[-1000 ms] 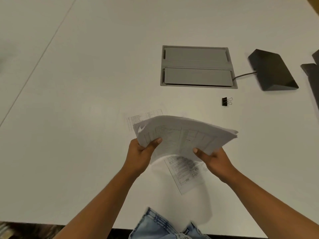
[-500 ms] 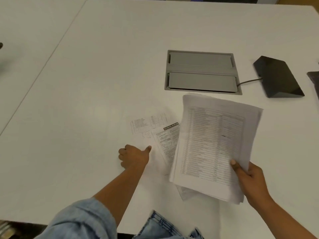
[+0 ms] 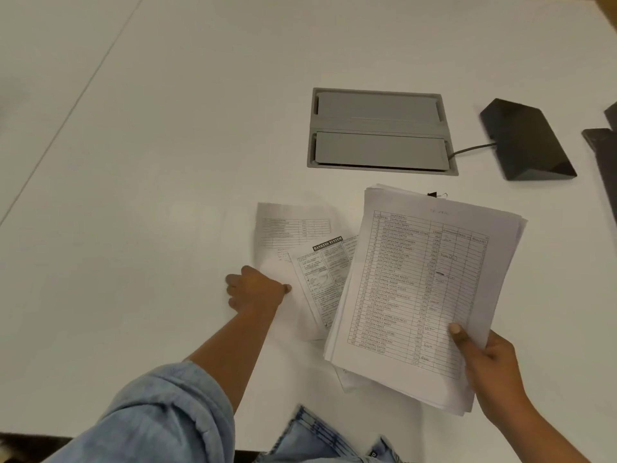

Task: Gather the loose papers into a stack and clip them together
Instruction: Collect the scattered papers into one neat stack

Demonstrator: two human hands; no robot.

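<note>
My right hand grips a thick stack of printed papers by its near right corner and holds it above the table, a numbered table facing up. My left hand rests on the near left edge of a loose sheet lying flat on the table, thumb on the paper. A second loose sheet headed "BANKING SYSTEM" lies over it, partly under the held stack. The black binder clip peeks out just beyond the stack's far edge.
A grey cable-box lid is set into the white table beyond the papers. A black wedge-shaped device with a cable sits at the right, and dark objects at the right edge. The table's near edge is by my lap.
My left hand let go of the stack and dropped onto the loose sheet on the table. My right hand alone turned the stack face up and holds it to the right.
</note>
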